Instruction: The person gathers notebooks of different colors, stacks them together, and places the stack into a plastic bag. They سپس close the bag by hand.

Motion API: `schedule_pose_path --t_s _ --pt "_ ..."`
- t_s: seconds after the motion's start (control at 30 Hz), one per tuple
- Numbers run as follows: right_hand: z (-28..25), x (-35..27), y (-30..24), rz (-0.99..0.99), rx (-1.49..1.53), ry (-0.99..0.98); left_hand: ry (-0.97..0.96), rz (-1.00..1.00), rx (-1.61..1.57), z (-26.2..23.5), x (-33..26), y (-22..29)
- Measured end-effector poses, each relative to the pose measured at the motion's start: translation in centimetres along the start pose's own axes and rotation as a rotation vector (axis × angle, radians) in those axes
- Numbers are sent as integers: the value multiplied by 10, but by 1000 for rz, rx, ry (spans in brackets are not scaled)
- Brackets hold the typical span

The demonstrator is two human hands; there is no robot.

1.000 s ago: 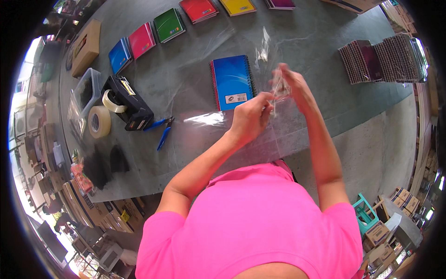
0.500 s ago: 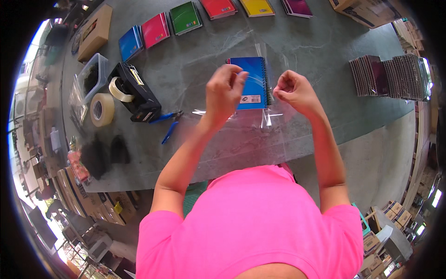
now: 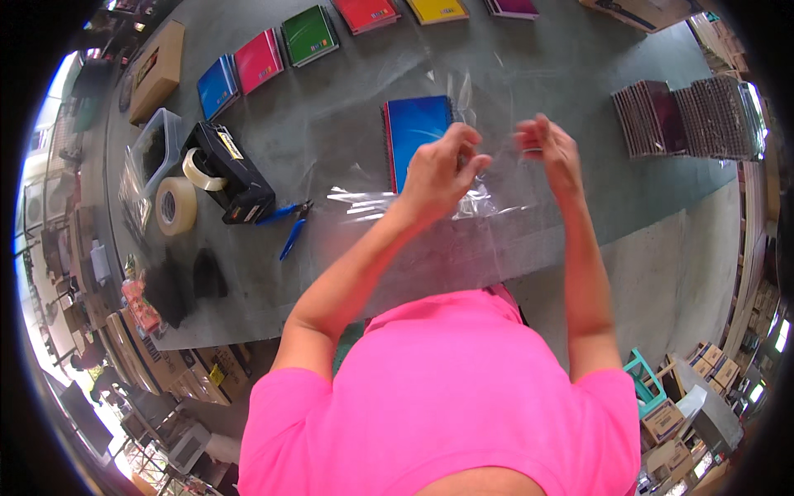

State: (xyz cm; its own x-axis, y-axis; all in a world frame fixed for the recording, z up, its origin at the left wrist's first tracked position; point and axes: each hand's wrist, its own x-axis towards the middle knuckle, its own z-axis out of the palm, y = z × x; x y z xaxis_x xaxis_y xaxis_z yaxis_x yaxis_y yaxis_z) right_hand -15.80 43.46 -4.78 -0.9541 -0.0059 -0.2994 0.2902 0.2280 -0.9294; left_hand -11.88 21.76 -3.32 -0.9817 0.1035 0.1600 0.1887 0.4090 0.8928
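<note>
A blue spiral notebook lies on a sheet of clear plastic film. Wire binding and a thin red edge run down its left side, and more coils show at the upper right. My left hand is over its lower right part and hides that corner. The thumb and fingers are bent with a gap between them, and nothing shows in them. To the right, my right hand is raised apart from the notebook. Its fingers are smeared by motion, so whether they hold anything cannot be seen.
Notebooks in several colours, including green, line the far side. A black tape dispenser, a tape roll, blue-handled cutters and a plastic tub are left. Stacked notebooks stand right. Cardboard boxes sit at the far corners.
My left hand has moved right, across the notebook, and now covers the label that showed before. My right hand has risen slightly, its fingers less curled. The whole view has shifted a little.
</note>
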Motion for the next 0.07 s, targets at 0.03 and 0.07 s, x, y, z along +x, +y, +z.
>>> schedule_pose_path --t_s 0.03,0.07 --pt "15 4 -18 213 222 -292 -1 150 126 -5 6 -2" --pt "29 17 -14 386 203 -416 -1 310 250 -15 22 -2"
